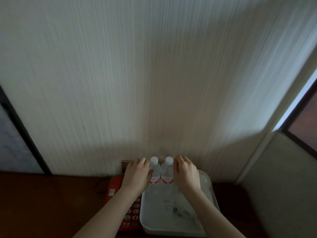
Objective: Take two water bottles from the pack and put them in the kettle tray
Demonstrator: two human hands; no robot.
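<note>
Bottles, two, stand upright side by side at the far end of the white tray point(147, 219), touching or nearly so, close against the striped wall point(154, 74). Left bottle point(154, 170) and right bottle point(167, 171) are both clear with white caps and red-and-white labels. Left hand point(136, 176) wraps the outer side of the left bottle, its grip closed on the body below the cap. Right hand point(186, 173) does the same on the right bottle, fingers curled over its shoulder, grip closed on it. Whether the bottle bases rest on the tray floor cannot be told; they blur into the white. Behind the right hand, at the tray's far right corner, a pale rounded kettle point(205, 180) shows in part. Small sachets point(173, 208) lie on the tray floor, too blurred to read. A red phone point(130, 213) lies just left of the tray on the dark wood bench point(51, 203), its cord trailing toward the wall.
</note>
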